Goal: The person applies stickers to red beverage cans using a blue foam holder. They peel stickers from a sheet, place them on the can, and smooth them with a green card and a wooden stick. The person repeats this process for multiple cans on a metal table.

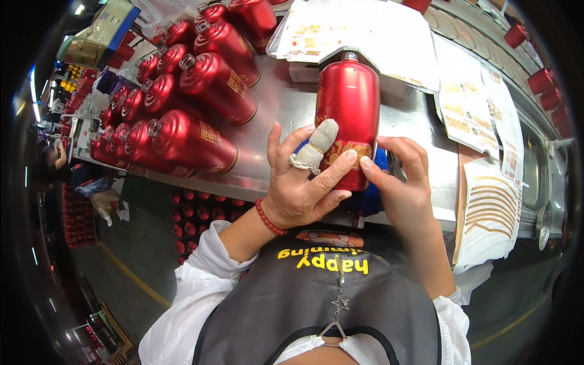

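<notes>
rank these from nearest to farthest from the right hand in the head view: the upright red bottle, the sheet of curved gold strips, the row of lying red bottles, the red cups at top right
1. upright red bottle: held by the right hand and the left hand.
2. sheet of curved gold strips: just right of the hand, at the bench edge.
3. and 4. lying red bottles, far left, and red cups, upper right: too close to call.

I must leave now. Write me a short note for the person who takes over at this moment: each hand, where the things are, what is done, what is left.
Left hand: holds the upright glossy red metal bottle at its lower part; one finger wears a white cloth wrap.
Right hand: fingertips press the gold label near the bottle's base.
Things: bottle stands on the steel table; sheets of gold labels lie to the right; a row of lying red bottles to the left.
Done: label sits on the bottle.
Left: probably smoothing it down; whether the lying bottles are all labelled is unclear.
</notes>
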The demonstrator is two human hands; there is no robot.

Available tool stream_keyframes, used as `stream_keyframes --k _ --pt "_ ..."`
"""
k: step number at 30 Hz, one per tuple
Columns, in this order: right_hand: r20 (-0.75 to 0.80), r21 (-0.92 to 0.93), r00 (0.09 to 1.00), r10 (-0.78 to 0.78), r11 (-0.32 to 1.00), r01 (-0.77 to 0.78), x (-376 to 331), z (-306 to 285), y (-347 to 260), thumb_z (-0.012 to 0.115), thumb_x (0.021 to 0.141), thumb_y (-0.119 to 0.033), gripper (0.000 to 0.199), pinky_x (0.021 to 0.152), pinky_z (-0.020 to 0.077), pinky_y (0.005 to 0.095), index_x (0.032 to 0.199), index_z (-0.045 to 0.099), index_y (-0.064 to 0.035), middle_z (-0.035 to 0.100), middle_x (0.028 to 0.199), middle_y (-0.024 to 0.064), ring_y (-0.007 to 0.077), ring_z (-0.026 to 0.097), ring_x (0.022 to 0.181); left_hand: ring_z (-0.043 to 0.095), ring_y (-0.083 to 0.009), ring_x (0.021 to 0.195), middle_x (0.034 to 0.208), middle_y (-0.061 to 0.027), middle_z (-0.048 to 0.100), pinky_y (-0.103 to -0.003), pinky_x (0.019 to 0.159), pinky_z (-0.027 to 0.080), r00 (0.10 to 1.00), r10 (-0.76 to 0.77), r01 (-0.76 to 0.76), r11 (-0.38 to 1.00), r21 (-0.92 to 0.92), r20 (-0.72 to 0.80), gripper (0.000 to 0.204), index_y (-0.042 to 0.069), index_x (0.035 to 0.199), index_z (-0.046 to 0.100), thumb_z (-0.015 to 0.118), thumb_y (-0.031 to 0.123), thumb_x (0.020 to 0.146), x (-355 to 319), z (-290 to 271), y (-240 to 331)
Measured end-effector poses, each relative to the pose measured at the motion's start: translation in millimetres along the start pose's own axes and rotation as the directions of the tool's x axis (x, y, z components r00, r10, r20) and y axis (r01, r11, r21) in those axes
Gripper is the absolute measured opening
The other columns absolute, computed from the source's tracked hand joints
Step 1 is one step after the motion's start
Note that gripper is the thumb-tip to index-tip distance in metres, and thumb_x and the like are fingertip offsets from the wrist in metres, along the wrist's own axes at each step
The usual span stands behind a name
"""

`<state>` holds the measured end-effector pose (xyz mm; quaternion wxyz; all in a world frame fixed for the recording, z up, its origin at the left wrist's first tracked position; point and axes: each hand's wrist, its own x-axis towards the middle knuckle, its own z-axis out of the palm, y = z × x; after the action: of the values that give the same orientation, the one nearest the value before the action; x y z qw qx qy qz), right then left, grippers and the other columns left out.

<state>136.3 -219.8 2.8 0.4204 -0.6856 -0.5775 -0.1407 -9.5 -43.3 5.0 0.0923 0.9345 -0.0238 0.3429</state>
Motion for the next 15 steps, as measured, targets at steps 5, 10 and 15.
stream_keyframes --k 5,10,15 --pt "-0.032 0.098 0.995 0.096 0.991 -0.093 -1.9 -7.2 2.7 0.066 0.08 0.007 0.043 0.089 0.0537 0.0372 0.119 0.071 -0.0098 0.06 0.13 0.016 0.0296 0.061 0.106 0.041 -0.0364 0.135 0.14 -0.0185 0.058 -0.058 0.12 0.012 0.998 0.016 -0.017 1.0 0.009 0.056 0.057 0.013 0.135 0.064 0.057 0.054 0.096 8.0 -6.8 -0.6" --pt "0.279 0.737 0.677 0.682 0.299 -0.605 2.9 -27.5 -5.2 0.057 0.099 -0.005 0.027 0.077 0.0541 0.0255 0.124 0.06 0.0016 0.07 0.108 0.0102 0.0128 0.066 0.087 0.037 -0.0355 0.137 0.146 -0.0153 0.054 -0.061 0.119 0.012 0.997 -0.015 0.016 1.0 -0.015 0.071 0.063 0.014 0.139 0.058 0.058 0.057 0.094 9.3 -4.1 0.2" --pt "0.409 0.699 0.639 0.652 0.226 -0.678 -3.6 -22.2 9.9 0.061 0.096 -0.011 0.021 0.083 0.0511 0.0252 0.114 0.064 -0.0001 0.069 0.101 0.0039 0.0089 0.062 0.092 0.036 -0.035 0.137 0.147 -0.0134 0.053 -0.06 0.12 0.012 0.999 -0.006 0.008 0.998 -0.067 0.034 0.061 0.014 0.139 0.059 0.059 0.055 0.094 6.1 1.2 4.2"
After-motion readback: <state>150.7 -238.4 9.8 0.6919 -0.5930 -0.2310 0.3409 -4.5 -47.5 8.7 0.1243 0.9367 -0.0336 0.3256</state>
